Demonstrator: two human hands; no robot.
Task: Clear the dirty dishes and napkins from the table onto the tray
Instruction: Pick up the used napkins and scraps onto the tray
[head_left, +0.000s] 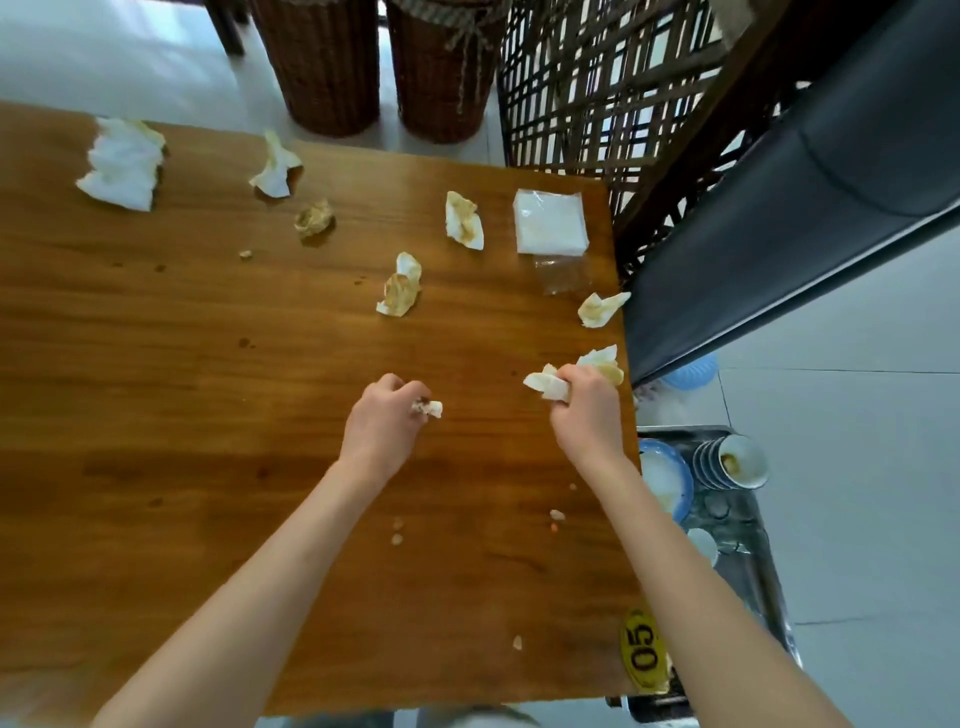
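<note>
Several crumpled, stained napkins lie over the wooden table (208, 364). My left hand (382, 423) grips a small napkin scrap (428, 408) mid-table. Near the right edge, my right hand (587, 400) grips a bunch of soiled napkins (545, 385). Loose napkins sit at the centre (399, 288), the right edge (600, 309), the back (464, 221), and the far left (124, 163). Below the table's right side stands a metal tray (753, 571) with stacked bowls (727, 462) and a blue-rimmed plate (665, 480).
A pack of clean tissues (550, 221) and an empty clear wrapper (563, 275) lie at the back right. Crumbs (397, 532) dot the near table. A yellow number tag (644, 654) hangs at the front right corner. Wicker baskets (322, 57) and a lattice screen (597, 88) stand beyond.
</note>
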